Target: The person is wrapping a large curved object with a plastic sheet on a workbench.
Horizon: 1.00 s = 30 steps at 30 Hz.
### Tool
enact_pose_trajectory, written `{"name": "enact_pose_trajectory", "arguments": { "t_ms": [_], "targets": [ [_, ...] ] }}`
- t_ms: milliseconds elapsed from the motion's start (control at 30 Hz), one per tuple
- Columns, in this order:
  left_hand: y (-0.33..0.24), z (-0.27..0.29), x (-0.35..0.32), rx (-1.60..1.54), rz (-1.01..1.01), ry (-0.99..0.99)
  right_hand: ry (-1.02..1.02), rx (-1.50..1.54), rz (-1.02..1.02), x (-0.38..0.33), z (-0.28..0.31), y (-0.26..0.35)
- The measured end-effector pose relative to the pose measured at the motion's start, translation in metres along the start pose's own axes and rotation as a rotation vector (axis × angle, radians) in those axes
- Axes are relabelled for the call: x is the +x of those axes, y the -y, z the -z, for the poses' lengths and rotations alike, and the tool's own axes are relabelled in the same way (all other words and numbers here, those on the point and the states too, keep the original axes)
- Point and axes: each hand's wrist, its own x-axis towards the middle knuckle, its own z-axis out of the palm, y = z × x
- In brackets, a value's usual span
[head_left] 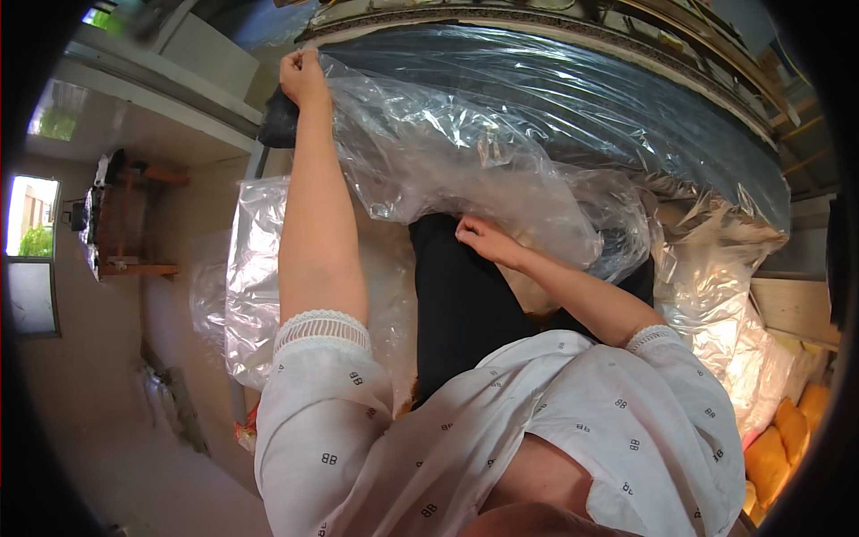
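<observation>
A large sheet of clear, crinkled plastic [447, 125] lies over a long dark surface [698, 125] and hangs down toward my lap. My left hand [305, 79] reaches out to the far left with that arm straight, its fingers pinched on the sheet's corner. Closer in, above my black trousers [461, 304], my right hand [488, 240] is closed, its curled fingers at the sheet's near edge. The fingertips of that hand are partly hidden. Between the two hands the plastic sags in loose folds.
More clear plastic [255, 277] hangs at my left, and a crumpled heap [716, 277] lies at my right. Beyond the dark surface runs a long rail [555, 45]. Orange-yellow items [783, 447] sit at the lower right. A wooden frame [134, 224] stands by the left window [34, 219].
</observation>
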Motion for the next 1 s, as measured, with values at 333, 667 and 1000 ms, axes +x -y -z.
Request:
{"name": "enact_pose_trajectory", "arguments": {
  "t_ms": [333, 667, 1000],
  "targets": [
    [-0.005, -0.019, 0.004, 0.037, -0.041, 0.023, -0.142, -0.062, -0.047, 0.015, 0.017, 0.0],
    [0.029, 0.003, 0.032, -0.115, 0.042, 0.197, 0.143, 1.037, -0.217, -0.14, 0.134, 0.091],
    [0.02, -0.003, 0.024, 0.08, -0.06, 0.191, -0.312, 1.171, 0.995, -0.271, 0.262, 0.148]
  ]
}}
